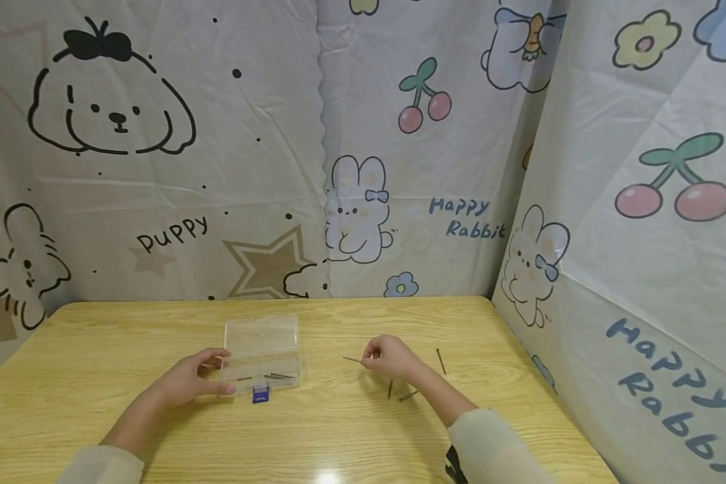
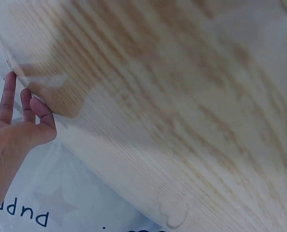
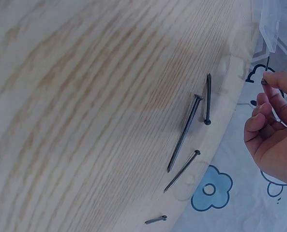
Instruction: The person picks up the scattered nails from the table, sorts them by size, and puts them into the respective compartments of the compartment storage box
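A clear plastic box [image 1: 260, 363] stands on the table with its lid [image 1: 261, 334] raised at the back and a blue clasp [image 1: 261, 394] at the front. Several nails [image 1: 278, 376] lie inside it. My left hand [image 1: 184, 380] holds the box's left end, thumb at the front corner and fingers farther back. To the right of the box, my right hand [image 1: 390, 356] pinches a nail [image 1: 352, 359] near its head, and the shaft points left toward the box. In the right wrist view the nail's head [image 3: 264, 81] shows between thumb and finger.
More loose nails lie on the wooden table [image 1: 339, 437] around my right forearm, one nail [image 1: 441, 361] to its right and another nail [image 1: 390, 388] to its left. In the right wrist view they differ in length. Printed cloth [image 1: 266, 168] hangs behind and along the right side.
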{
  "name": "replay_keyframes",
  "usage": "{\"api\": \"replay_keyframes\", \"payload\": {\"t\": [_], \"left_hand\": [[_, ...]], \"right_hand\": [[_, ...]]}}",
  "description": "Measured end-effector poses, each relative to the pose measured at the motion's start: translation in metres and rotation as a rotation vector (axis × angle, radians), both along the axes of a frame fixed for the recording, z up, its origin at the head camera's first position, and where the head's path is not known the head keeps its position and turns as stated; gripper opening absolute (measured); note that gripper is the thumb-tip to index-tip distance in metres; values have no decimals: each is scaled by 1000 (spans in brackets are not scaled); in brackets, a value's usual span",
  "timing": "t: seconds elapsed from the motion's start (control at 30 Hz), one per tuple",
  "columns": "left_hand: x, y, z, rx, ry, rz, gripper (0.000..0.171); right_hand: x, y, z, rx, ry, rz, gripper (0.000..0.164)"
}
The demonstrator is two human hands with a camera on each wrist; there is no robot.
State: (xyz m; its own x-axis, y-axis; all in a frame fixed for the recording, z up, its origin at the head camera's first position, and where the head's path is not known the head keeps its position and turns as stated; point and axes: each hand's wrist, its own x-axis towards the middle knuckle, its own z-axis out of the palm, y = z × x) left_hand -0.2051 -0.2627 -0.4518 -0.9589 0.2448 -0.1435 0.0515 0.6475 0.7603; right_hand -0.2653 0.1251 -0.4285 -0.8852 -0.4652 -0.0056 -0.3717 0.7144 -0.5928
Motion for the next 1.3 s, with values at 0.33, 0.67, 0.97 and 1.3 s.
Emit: {"api": "replay_keyframes", "payload": {"t": [0.33,0.67,0.97,1.3], "left_hand": [[0,0,1,6,-2,8,77],[2,0,1,-6,3,11,77],[1,0,1,-1,8,-1,76],[1,0,2,5,12,10,78]], "right_hand": [[0,-15,-2,-9,0,54,8],[2,-31,2,16,-7,70,9],[2,-45,5,23,13,91,9],[5,-62,7,18,26,117,10]]}}
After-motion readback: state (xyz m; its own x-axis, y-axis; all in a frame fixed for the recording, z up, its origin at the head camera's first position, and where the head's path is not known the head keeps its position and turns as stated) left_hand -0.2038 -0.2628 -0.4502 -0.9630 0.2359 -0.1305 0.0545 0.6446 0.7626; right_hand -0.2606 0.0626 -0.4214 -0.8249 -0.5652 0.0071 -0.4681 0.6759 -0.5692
